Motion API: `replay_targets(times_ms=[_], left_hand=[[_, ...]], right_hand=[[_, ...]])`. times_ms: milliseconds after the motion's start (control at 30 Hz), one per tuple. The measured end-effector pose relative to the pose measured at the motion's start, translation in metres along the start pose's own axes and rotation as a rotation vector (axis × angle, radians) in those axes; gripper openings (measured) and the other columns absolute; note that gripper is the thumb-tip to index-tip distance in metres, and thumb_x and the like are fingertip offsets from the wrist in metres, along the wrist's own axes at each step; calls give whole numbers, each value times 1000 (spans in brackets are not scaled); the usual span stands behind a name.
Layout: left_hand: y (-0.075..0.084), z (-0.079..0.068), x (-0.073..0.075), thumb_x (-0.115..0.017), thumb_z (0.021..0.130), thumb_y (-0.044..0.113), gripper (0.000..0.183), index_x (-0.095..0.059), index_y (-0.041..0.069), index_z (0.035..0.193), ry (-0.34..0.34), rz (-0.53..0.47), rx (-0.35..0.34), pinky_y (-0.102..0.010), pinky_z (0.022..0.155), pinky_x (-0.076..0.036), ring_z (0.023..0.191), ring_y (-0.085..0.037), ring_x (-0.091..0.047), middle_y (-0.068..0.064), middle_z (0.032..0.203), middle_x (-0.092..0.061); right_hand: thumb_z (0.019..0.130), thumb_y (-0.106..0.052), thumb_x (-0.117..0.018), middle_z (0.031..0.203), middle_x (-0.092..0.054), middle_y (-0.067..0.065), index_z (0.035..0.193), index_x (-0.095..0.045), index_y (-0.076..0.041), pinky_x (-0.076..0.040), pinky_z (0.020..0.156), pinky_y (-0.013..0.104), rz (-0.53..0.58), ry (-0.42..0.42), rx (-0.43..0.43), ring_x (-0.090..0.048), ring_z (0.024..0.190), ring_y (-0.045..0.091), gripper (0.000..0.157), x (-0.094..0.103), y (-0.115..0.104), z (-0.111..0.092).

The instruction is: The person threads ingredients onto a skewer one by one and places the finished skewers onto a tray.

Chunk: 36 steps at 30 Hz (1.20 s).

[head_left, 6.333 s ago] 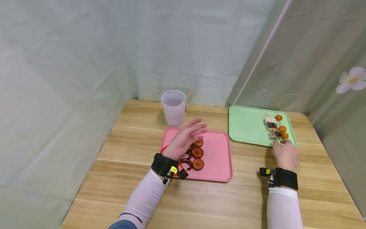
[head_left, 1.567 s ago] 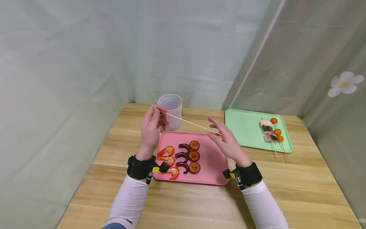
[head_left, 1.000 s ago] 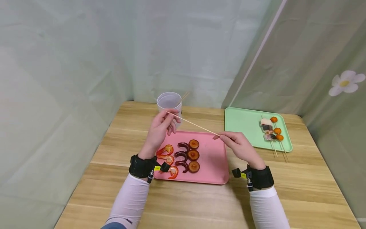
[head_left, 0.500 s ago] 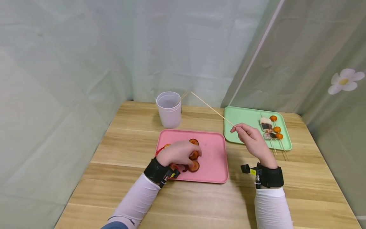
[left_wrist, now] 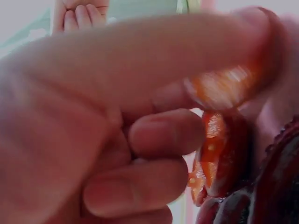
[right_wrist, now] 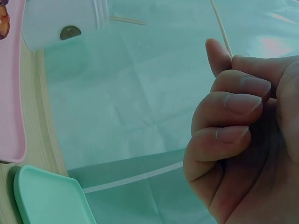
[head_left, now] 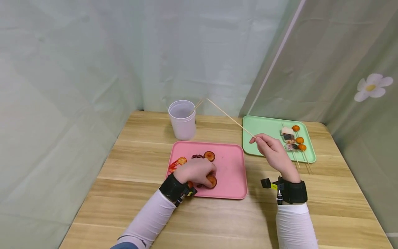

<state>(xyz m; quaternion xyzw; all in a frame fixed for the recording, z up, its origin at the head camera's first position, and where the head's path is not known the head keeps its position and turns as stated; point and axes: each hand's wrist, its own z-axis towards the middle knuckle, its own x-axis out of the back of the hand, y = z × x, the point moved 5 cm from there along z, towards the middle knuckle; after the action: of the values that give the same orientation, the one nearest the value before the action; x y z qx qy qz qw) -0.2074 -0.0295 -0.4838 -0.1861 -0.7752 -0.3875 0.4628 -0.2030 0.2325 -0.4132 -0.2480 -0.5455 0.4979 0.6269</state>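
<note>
My left hand (head_left: 199, 172) reaches down over the pink tray (head_left: 231, 173) and pinches the nearest round brown mushroom cap (head_left: 212, 181) between thumb and index finger. Close up in the left wrist view, the thumb tip lies on that mushroom's dark rim, with other caps behind it. Another mushroom cap (head_left: 209, 156) sits farther back on the tray, beside a dark curled tentacle piece (head_left: 197, 156) and orange shrimp (head_left: 181, 161). Much of this food is hidden under the left hand. Raised at the right, my right hand (head_left: 275, 155) pinches one end of a bare wooden skewer (head_left: 231, 118), which slants up to the left.
Behind the pink tray stands a white cup (head_left: 183, 127) with thin sticks (head_left: 198, 103) leaning out. On the green tray (head_left: 261, 129), at back right, lie skewers of orange balls (head_left: 300, 140) and pale-and-dark chunks (head_left: 287, 136). Curtains enclose the wooden table (head_left: 130, 166).
The right hand took the skewer from the left hand and drew it rightward. The left hand came down onto the pink tray, and its fingers have closed on the nearest mushroom.
</note>
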Motion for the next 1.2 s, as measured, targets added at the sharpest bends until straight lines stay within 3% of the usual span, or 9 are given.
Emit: replay_targets(times_ms=[133, 233, 333, 433, 533, 667, 867, 1033, 1200], left_hand=[[0, -3, 10, -85, 91, 41, 26, -64, 26, 92, 65, -55, -75, -27, 61, -45, 64, -7, -56, 10, 73, -57], [-4, -8, 19, -81, 96, 42, 27, -62, 26, 105, 125, -198, -117, -27, 66, -46, 74, -11, -58, 8, 82, -58], [-9, -15, 31, -75, 102, 38, 27, -60, 24, 119, 198, -475, -130, -28, 69, -51, 82, -24, -64, 5, 93, -64], [-14, -22, 45, -65, 109, 30, 30, -58, 20, 136, 337, -807, -143, -30, 59, -48, 68, -32, -59, -3, 89, -62], [-19, -28, 60, -53, 115, 25, 38, -51, 13, 151, 517, -1097, -187, -26, 52, -37, 56, -23, -45, -6, 85, -49], [-25, -34, 72, -42, 117, 23, 46, -38, 6, 160, 675, -1336, -239, -22, 52, -32, 56, -11, -40, -6, 91, -42], [-32, -40, 81, -45, 113, 9, 51, -30, 3, 162, 743, -1350, -254, -22, 53, -35, 58, -11, -43, -4, 86, -47], [-36, -45, 84, -48, 112, 8, 53, -33, 5, 162, 783, -1265, -232, -23, 52, -31, 58, -11, -42, -3, 79, -45], [-38, -48, 86, -51, 111, 6, 53, -36, 5, 162, 810, -1219, -218, -22, 55, -34, 63, -12, -43, -5, 89, -47]], right_hand=[[116, -17, -49, 68, -41, 5, 115, -72, -7, -34, 54, 34, 18, 1, -4, -35, 55, 22, 25, 0, 0, -1], [116, -16, -49, 68, -40, 5, 116, -71, -6, -34, 54, 34, 22, -3, -6, -36, 55, 22, 24, 1, 0, -1], [116, -15, -49, 68, -41, 5, 116, -72, -6, -34, 54, 35, 26, -13, -6, -36, 55, 23, 24, 1, -1, -2], [115, -14, -50, 68, -40, 5, 114, -72, -6, -34, 54, 35, 37, -34, -9, -36, 55, 23, 24, 1, -3, -4], [114, -12, -52, 66, -39, 4, 111, -74, -6, -34, 54, 35, 57, -65, -4, -35, 55, 23, 23, 2, -8, -7], [112, -8, -53, 69, -47, 5, 108, -76, -6, -38, 59, 33, 63, -111, 26, -40, 59, 20, 23, 3, -14, -10], [111, -3, -54, 99, -74, 10, 104, -78, -7, -50, 80, 26, -5, -134, 48, -61, 88, 15, 25, 5, -14, -12], [111, -5, -56, 100, -76, 12, 103, -78, -5, -51, 82, 25, -75, -137, 57, -63, 90, 15, 24, 4, -14, -11], [110, -5, -57, 101, -77, 5, 103, -79, -7, -51, 82, 24, -120, -138, 72, -65, 90, 14, 23, 2, -18, -11]])
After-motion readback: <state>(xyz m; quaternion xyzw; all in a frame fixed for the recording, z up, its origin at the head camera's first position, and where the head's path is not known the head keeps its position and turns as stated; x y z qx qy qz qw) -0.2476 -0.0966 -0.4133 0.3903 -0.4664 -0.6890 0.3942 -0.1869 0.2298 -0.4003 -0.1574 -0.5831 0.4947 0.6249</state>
